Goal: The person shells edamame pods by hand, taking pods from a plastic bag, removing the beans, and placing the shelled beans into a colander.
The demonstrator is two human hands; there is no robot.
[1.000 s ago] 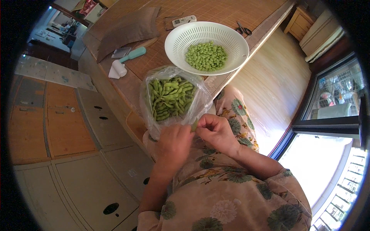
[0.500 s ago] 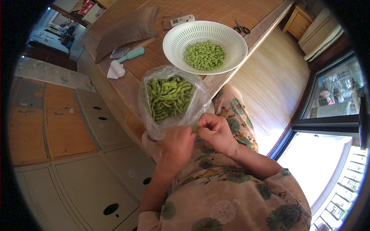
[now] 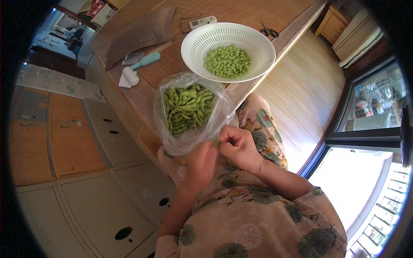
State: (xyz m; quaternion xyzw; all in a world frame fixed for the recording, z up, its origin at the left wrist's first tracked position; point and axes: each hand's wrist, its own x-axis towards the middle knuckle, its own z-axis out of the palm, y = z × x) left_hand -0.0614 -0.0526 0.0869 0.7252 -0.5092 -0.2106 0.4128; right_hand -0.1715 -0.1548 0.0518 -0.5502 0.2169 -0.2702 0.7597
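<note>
The pod [image 3: 216, 142] sits pinched between the fingers of my left hand [image 3: 200, 164] and right hand [image 3: 238, 147], just off the worktop's [image 3: 142, 96] near edge, below the bag of pods [image 3: 188, 109]. Little has changed over the last second: both hands remain closed on it, so shelling continues. The white colander [image 3: 228, 52] of shelled beans stands beyond.

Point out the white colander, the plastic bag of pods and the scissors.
white colander [image 3: 195, 45], head view, bare left inner wall.
plastic bag of pods [image 3: 180, 139], head view, clear lower front.
scissors [image 3: 269, 31], head view, middle near handles.
</note>
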